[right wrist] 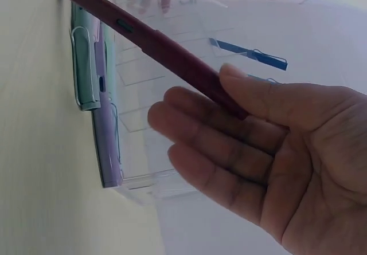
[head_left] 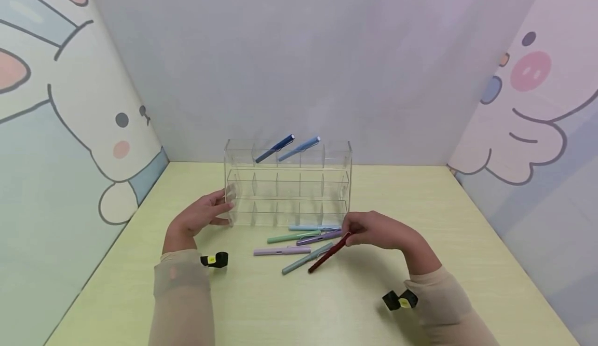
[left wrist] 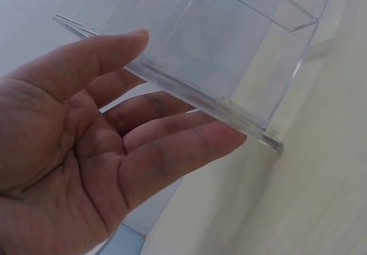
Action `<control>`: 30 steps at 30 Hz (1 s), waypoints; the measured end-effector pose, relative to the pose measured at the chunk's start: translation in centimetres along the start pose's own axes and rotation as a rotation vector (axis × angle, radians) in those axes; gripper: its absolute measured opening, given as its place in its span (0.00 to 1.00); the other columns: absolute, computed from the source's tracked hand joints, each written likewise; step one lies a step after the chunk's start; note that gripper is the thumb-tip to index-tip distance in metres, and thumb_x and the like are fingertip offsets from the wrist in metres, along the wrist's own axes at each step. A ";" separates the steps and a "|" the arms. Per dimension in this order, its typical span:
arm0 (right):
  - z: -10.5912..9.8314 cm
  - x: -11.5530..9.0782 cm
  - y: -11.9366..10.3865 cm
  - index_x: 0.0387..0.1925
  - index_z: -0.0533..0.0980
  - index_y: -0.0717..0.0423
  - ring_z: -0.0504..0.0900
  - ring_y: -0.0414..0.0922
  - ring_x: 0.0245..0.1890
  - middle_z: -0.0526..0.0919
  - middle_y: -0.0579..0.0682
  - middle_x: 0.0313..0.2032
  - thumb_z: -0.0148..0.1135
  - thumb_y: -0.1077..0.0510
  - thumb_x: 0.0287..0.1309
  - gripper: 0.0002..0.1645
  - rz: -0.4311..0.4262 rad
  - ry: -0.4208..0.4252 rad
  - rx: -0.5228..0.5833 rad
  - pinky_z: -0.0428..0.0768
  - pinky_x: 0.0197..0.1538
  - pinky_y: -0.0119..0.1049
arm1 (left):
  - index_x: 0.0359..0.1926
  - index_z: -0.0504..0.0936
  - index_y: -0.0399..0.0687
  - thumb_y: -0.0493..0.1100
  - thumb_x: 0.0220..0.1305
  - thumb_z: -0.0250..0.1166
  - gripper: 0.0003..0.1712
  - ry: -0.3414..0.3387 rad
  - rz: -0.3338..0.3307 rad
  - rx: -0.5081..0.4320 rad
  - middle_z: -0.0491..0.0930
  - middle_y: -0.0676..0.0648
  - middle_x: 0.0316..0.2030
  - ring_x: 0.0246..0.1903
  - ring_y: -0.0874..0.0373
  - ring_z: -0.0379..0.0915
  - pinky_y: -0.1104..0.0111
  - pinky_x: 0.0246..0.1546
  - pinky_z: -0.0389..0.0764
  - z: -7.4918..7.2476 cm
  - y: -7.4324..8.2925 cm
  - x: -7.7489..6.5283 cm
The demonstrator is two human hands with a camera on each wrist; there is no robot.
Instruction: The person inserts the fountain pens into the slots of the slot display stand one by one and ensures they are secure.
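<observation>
Pale yellow tabletop (head_left: 261, 304) underneath, cartoon-printed side walls (head_left: 107, 128) around. Nearest, pinched between thumb and fingers of the right hand (head_left: 380, 229) by its upper end: dark red pen (head_left: 329, 253), slanting down close beside a grey-green pen (head_left: 301, 262), with no telling whether touching. Held so near one end, could swivel or slip; lifted carelessly, could catch on the neighbouring clip. Around and just behind: lilac pen (head_left: 280, 251), purple pen (head_left: 320, 238), green pen (head_left: 289, 237) and light blue pen (head_left: 308, 227), liable to scatter if brushed. Beyond these, clear tiered rack (head_left: 288, 169), with the left hand (head_left: 203, 213) touching its left side, fingers apart and loosely extended. Pushed too hard there, could skid or tip. Farther up, leaning in the top tier: dark blue pen (head_left: 275, 149) and sky-blue pen (head_left: 299, 149), liable to drop if jolted. Behind everything, plain pale wall (head_left: 299, 76).
</observation>
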State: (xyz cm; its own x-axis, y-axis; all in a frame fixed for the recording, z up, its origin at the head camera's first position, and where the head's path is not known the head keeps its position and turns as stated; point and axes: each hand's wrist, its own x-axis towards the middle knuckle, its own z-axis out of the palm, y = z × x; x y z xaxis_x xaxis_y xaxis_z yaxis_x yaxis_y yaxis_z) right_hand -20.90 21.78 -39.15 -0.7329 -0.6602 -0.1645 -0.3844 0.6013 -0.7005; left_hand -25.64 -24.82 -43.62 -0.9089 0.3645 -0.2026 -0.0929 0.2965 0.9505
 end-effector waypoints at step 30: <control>-1.9 -0.2 0.7 0.51 0.74 0.64 0.86 0.50 0.43 0.82 0.61 0.46 0.60 0.60 0.67 0.15 -0.251 0.482 0.483 0.85 0.49 0.43 | 0.78 0.46 0.54 0.46 0.73 0.57 0.41 -0.016 0.031 -0.017 0.60 0.34 0.71 0.68 0.36 0.60 0.55 0.55 0.81 0.1 0.3 -0.2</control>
State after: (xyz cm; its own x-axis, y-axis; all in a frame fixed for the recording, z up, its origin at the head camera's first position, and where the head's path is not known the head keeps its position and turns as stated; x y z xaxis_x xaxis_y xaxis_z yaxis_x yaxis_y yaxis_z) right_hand -22.08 23.21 -38.32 -0.8641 -0.4130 0.2878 -0.3642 0.1184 -0.9238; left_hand -25.46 -24.74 -43.29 -0.9049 0.3872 -0.1768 -0.0722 0.2698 0.9602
